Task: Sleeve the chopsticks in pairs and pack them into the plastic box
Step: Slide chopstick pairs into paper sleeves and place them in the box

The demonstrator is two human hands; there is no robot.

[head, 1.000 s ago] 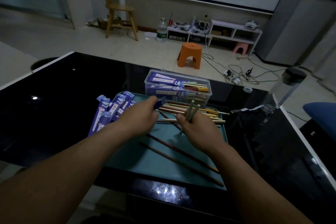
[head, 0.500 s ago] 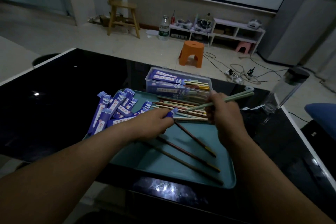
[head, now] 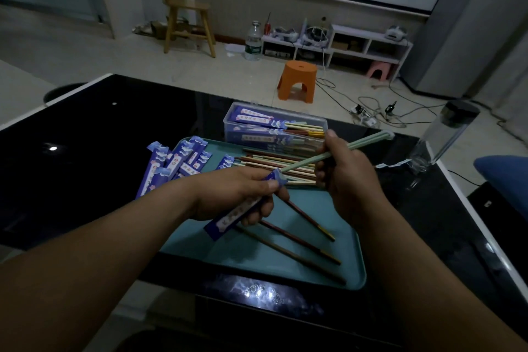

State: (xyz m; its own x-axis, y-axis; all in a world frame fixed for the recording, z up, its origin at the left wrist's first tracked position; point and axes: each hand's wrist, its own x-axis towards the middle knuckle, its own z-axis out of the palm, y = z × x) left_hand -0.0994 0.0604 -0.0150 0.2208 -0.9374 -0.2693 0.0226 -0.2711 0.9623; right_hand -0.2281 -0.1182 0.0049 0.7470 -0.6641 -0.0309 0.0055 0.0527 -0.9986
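**Green chopsticks meet a purple sleeve over the tray**

Seen from beside the black glass bench, a person works above a teal tray. The left hand is curled round the purple sleeve, holding it tilted with its open end raised toward the right. The right hand is closed round the green chopsticks, a pale pair held together, and their tips reach the sleeve's mouth. How far they have entered cannot be told.

Three brown chopsticks lie slanted on the tray below the hands. A heap of loose chopsticks rests along the tray's far side, and empty sleeves spill over its left corner onto the bench. Just beyond the tray stands the clear plastic box, lid off, with sleeved pairs lying flat inside. A clear bottle with a dark cap stands near the bench's right edge, and an orange stool sits on the floor behind.
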